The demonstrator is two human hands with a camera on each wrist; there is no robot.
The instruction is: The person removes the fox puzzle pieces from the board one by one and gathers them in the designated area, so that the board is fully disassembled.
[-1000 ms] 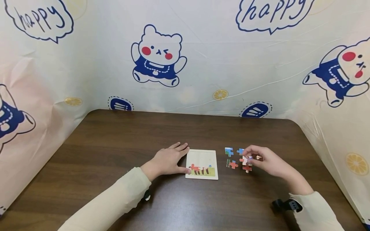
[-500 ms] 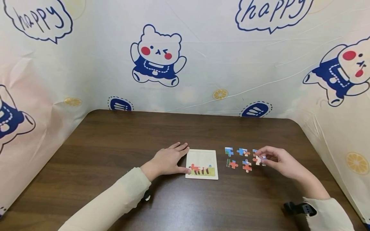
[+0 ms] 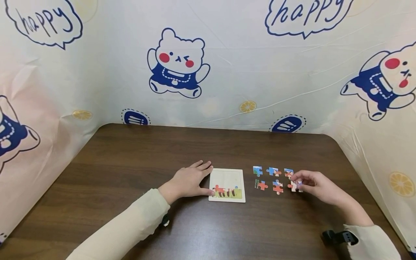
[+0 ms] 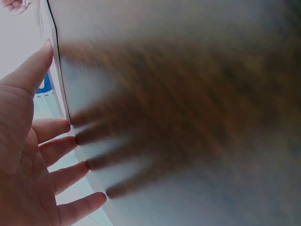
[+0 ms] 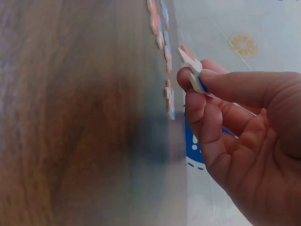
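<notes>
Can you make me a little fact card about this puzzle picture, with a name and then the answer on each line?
Left hand: touching the puzzle board at its left edge
Right hand: pinching one puzzle piece
Board picture: some along the bottom, upper part bare
Loose pieces: five, on the brown table, right of the board
Backdrop: bears, orange slices, "happy" bubbles

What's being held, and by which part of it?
The right hand pinches a puzzle piece partway along, between thumb and fingers, ends showing either side; the left hand grips nothing.
</notes>
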